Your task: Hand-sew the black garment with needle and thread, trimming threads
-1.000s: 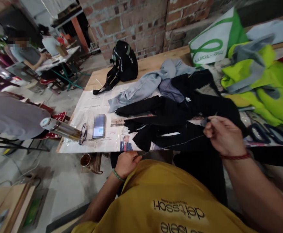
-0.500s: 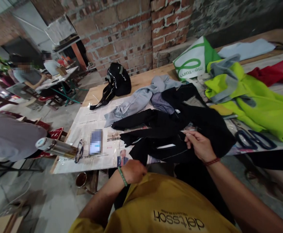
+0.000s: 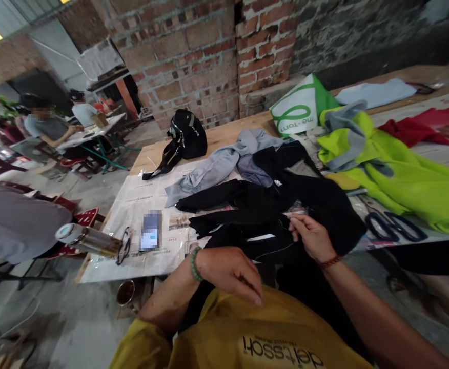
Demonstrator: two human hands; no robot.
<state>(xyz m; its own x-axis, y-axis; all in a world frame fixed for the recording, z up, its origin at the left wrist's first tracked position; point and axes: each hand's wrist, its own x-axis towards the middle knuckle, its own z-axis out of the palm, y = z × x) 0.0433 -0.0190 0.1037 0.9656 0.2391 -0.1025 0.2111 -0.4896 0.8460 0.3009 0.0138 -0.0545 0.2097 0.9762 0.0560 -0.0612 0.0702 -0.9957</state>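
The black garment (image 3: 322,197) spreads just beyond the right hand's (image 3: 312,238) fingers, pinched together, on what I cannot tell; the left hand's (image 3: 228,270) hang bent nearer the body, grip unclear; scissors (image 3: 394,229) lie right of both

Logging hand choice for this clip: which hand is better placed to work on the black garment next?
Probably the right hand: it is over the black garment, while the left hand hangs in front of the mustard shirt.
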